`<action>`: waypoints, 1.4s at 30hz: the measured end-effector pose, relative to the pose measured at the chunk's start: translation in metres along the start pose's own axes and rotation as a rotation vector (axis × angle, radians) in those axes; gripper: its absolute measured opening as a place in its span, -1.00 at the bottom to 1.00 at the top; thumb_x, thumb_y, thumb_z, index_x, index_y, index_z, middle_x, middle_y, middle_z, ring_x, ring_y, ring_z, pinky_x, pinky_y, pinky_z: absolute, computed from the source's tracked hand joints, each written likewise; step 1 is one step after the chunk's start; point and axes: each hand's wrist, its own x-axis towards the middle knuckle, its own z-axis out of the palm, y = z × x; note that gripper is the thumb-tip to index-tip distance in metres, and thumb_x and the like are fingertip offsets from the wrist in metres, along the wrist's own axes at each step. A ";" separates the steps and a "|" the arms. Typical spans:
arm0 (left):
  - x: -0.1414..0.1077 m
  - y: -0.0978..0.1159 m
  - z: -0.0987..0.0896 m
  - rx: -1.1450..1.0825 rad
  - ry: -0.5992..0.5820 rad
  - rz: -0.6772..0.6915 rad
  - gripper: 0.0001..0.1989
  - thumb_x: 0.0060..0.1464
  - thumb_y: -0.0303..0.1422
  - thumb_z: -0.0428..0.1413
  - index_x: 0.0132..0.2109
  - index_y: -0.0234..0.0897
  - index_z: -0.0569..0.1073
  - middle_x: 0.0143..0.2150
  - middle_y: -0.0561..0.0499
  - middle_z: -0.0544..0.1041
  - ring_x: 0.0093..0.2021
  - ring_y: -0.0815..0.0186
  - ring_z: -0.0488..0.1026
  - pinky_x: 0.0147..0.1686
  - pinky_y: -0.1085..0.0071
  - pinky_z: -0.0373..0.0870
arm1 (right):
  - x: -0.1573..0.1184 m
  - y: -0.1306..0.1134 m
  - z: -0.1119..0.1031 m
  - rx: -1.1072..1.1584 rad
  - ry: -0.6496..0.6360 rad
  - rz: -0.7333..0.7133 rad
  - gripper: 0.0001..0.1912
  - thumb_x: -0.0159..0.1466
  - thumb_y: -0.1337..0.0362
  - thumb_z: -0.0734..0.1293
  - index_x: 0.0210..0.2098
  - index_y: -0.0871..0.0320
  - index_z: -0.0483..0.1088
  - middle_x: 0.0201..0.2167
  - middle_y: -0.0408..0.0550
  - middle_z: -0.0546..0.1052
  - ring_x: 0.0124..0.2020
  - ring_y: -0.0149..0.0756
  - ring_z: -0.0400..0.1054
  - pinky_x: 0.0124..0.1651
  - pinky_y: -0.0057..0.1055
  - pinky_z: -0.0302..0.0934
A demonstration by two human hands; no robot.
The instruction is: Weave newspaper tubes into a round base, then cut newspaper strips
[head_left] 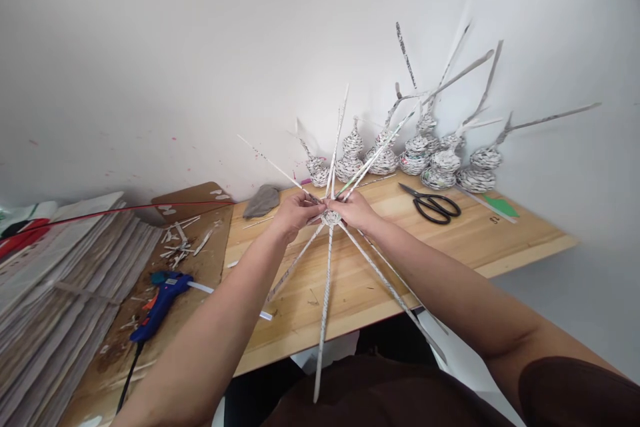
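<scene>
Between my hands, above the table, is a woven paper base (331,218) made of rolled newspaper strips, with several long paper sticks (326,293) fanning out from it like spokes. My left hand (300,211) grips the base's left edge, its fingers bent around a strip. My right hand (356,209) is closed on the right side, its thumb pressed near the centre close to the left fingers. Some spokes point toward the wall and others hang toward my lap. The hands partly cover the upper part of the weave.
Several woven paper gourds (384,159) line the wall, their loose sticks jutting up. Black scissors (431,205) lie on the wooden table (380,290). A grey cloth (262,201) is at the back. Left are a blue glue gun (163,305), paper scraps (181,245) and stacked newspapers (65,300).
</scene>
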 end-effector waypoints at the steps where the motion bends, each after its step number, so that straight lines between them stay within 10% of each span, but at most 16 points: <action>1: 0.000 0.000 -0.001 0.002 -0.018 -0.005 -0.67 -0.29 -0.44 0.43 -0.38 -0.36 0.44 -0.47 0.01 0.54 -0.46 0.37 0.50 -0.35 0.40 0.49 | 0.000 0.000 0.000 -0.007 -0.004 0.003 -0.70 0.15 0.09 0.36 -0.53 0.20 0.49 -0.65 -0.14 0.46 -0.62 -0.41 0.28 -0.58 -0.51 0.09; 13: 0.003 -0.004 0.003 -0.059 0.134 0.025 -0.59 -0.57 -0.35 0.47 -0.52 -0.36 0.45 -0.57 0.03 0.49 -0.51 0.36 0.43 -0.44 0.41 0.41 | 0.000 -0.015 -0.009 0.288 -0.080 0.115 -0.87 0.04 0.30 0.41 -0.46 0.16 0.36 -0.63 -0.22 0.45 -0.66 -0.43 0.27 -0.67 -0.53 0.18; 31: -0.008 0.012 0.014 -0.115 0.206 -0.080 -0.80 -0.40 -0.48 0.37 -0.58 -0.35 0.48 -0.62 0.04 0.44 -0.57 0.40 0.36 -0.46 0.42 0.36 | -0.006 -0.017 -0.001 0.322 -0.026 -0.074 -0.72 0.00 0.12 0.49 -0.37 0.15 0.49 -0.50 -0.17 0.52 -0.55 -0.43 0.31 -0.59 -0.52 0.19; 42: 0.002 0.010 -0.010 -0.221 0.145 -0.035 -0.76 -0.38 -0.46 0.41 -0.51 -0.38 0.51 -0.55 0.00 0.51 -0.55 0.42 0.37 -0.51 0.49 0.28 | -0.004 -0.028 -0.014 0.642 -0.087 0.171 -0.77 0.07 0.18 0.49 -0.34 0.16 0.48 -0.44 -0.09 0.58 -0.50 -0.36 0.45 -0.51 -0.47 0.33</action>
